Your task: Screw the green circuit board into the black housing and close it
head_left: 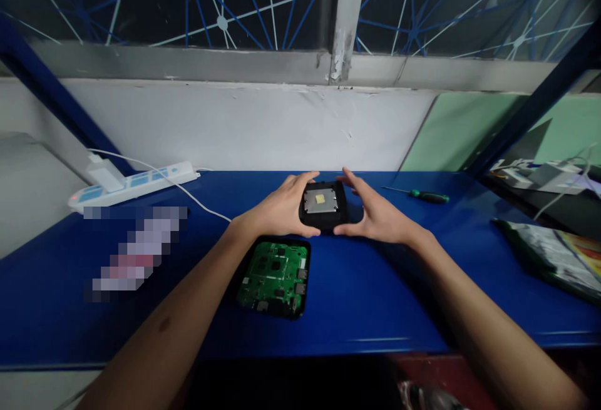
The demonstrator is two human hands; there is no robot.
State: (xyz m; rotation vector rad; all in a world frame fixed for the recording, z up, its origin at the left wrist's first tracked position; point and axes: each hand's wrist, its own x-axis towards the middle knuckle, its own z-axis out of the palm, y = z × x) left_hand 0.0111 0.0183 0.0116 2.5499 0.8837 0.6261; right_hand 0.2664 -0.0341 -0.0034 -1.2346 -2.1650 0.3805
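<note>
Left hand (288,208) and right hand (375,213) clamped on cover (323,201), opposite sides. Right grip looks fingertip-only — a slip there could tip it onto the board (276,277) nearby.

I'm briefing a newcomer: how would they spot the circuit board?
On the blue table, look nearer the camera than the left hand. The circuit board lies there in a black case; its green face sets it apart from the black part, with its silver plate, between that hand and the right hand.
</note>
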